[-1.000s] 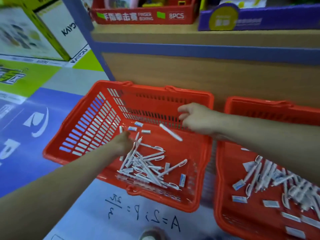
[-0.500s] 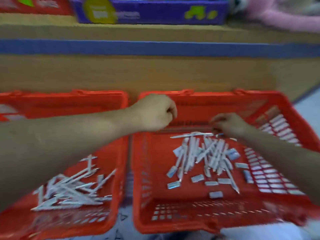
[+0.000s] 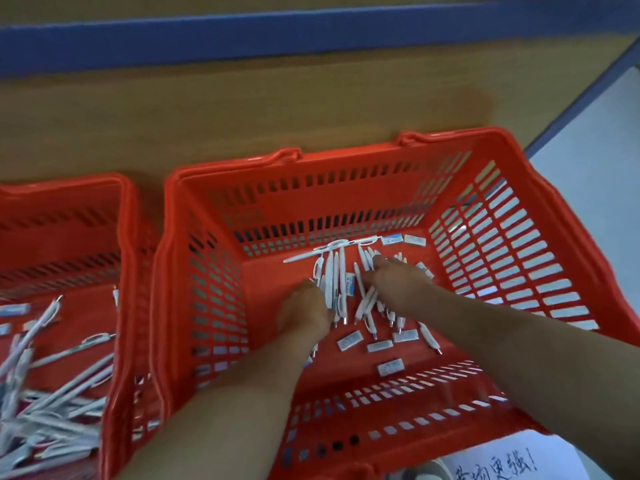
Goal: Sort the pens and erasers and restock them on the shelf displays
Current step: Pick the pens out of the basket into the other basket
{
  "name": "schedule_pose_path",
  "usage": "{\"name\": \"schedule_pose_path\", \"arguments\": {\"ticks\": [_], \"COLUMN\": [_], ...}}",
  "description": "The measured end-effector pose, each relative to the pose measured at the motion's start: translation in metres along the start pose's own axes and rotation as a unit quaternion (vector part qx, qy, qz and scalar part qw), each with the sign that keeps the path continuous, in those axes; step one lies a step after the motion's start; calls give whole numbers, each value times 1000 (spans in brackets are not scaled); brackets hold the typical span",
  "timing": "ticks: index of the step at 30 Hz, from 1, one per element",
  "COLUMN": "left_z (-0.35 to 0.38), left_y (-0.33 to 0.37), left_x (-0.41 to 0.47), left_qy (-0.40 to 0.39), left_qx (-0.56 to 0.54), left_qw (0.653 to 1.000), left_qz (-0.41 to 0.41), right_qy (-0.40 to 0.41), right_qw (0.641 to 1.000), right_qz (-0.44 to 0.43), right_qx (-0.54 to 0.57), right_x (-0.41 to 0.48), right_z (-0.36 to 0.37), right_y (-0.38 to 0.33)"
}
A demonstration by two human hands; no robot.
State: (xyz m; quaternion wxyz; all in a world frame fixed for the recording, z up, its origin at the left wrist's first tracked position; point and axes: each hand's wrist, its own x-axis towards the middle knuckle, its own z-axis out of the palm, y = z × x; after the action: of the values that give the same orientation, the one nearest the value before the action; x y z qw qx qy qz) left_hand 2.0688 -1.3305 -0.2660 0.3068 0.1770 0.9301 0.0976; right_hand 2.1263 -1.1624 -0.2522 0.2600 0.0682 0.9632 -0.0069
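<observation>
A red basket [image 3: 214,271] in the middle holds a loose heap of white pens [image 3: 334,271] and several small wrapped erasers [image 3: 349,341]. Both my hands are down inside it. My left hand [image 3: 304,313] lies at the heap's left edge with its fingers curled downward and its fingertips hidden. My right hand [image 3: 398,282] rests on the right side of the heap, fingers and thumb curled over a bundle of pens. A second red basket [image 3: 126,209] at the left holds many white pens [image 3: 52,393] and an eraser or two.
Both baskets stand on the floor against a wooden shelf base [image 3: 242,109] with a blue band [image 3: 277,32] above. A sheet with handwriting [image 3: 502,462] lies by the near right corner. Pale floor [image 3: 595,150] shows at the right.
My view has swung from the left basket to the right one. My left hand has come down from above the basket's rim onto the pen heap; my right hand has moved nearer, onto the pens.
</observation>
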Motion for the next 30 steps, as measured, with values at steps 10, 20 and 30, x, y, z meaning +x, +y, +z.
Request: {"name": "schedule_pose_path", "arguments": {"ticks": [10,20,30], "left_z": [-13,2,-153], "left_y": [-11,-3,20], "left_x": [4,-4,-46], "left_qy": [-1,24,0], "left_qx": [38,104,156], "left_qw": [999,993,974], "left_qz": [13,53,166], "right_qy": [36,23,86], "right_qw": [996,669,700], "right_qz": [44,160,59], "right_qx": [70,725,706], "right_x": [6,-35,-62], "right_z": [-10,-67,-120], "right_y": [25,13,-27]}}
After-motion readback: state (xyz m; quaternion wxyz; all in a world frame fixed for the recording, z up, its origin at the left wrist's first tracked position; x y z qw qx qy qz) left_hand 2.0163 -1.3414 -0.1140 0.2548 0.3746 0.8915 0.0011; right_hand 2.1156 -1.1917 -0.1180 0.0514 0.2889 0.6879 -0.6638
